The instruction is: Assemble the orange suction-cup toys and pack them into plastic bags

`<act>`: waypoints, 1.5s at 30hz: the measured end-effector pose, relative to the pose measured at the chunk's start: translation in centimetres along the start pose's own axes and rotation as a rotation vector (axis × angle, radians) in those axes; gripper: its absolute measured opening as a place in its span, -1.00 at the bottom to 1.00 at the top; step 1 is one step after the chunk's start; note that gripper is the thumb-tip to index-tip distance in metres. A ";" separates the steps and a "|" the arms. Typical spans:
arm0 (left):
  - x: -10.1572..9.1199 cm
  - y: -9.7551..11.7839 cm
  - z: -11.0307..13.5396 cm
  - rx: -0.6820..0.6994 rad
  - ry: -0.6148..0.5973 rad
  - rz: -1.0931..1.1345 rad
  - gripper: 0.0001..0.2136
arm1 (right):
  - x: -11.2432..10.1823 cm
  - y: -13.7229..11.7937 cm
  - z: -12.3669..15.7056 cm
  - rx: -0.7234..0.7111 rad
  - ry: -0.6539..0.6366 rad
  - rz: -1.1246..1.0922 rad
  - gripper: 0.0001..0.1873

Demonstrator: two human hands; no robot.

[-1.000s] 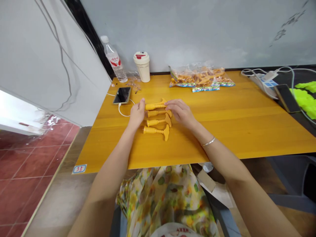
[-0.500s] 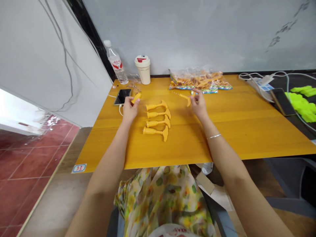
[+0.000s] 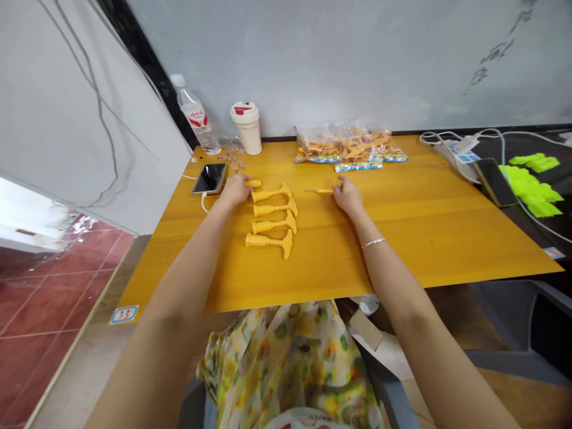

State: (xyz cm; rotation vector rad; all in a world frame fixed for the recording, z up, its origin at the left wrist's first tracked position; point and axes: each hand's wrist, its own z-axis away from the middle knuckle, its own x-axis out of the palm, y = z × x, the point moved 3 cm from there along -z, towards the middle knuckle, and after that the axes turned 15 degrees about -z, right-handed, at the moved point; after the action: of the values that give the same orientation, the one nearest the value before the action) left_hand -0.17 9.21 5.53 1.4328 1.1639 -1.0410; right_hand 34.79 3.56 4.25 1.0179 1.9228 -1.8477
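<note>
On a yellow wooden table (image 3: 424, 238), the left hand (image 3: 233, 190) curls over a short yellow plastic piece (image 3: 254, 183), just beside the top of a column of four yellow T-shaped plastic parts (image 3: 272, 217), whose long axes run across the frame, heads rightward. The right hand (image 3: 349, 196), farther from the column, pinches a thin yellow ribbed rod (image 3: 318, 190) pointing left toward it.
</note>
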 end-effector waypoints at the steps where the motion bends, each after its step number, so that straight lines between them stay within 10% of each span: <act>1: 0.1 -0.1 0.0 0.005 0.003 0.006 -0.72 | -0.1 -0.1 0.2 0.012 0.000 0.025 -0.46; 7: -1.0 -0.9 1.9 0.045 0.097 0.066 -0.45 | -0.5 -0.4 0.6 0.042 0.026 0.048 -0.46; 23: -1.4 1.8 6.2 0.193 -0.010 0.081 -0.64 | -0.2 -3.4 2.1 -0.315 0.153 -0.137 -0.55; 28: -3.2 2.4 7.7 0.314 0.185 0.169 -0.67 | 1.2 -6.5 4.5 -0.335 -0.042 -0.272 -0.56; 34: -3.7 5.1 9.3 0.449 0.129 0.443 -0.73 | 2.8 -7.8 6.4 -0.076 -0.419 -0.563 -0.55; 40: -2.0 4.8 8.3 0.134 -0.052 0.727 -0.75 | 2.1 -8.8 7.3 -0.472 -0.347 -0.263 -0.72; 45: -2.5 2.7 7.3 -0.099 0.036 0.655 -0.67 | 1.5 -9.8 8.3 -0.754 -0.298 -0.008 -0.67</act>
State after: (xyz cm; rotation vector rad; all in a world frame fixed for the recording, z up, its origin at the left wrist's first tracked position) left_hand 1.75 1.52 7.25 1.5988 0.6732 -0.4922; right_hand 25.17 -3.21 9.55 0.4555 2.1398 -1.0232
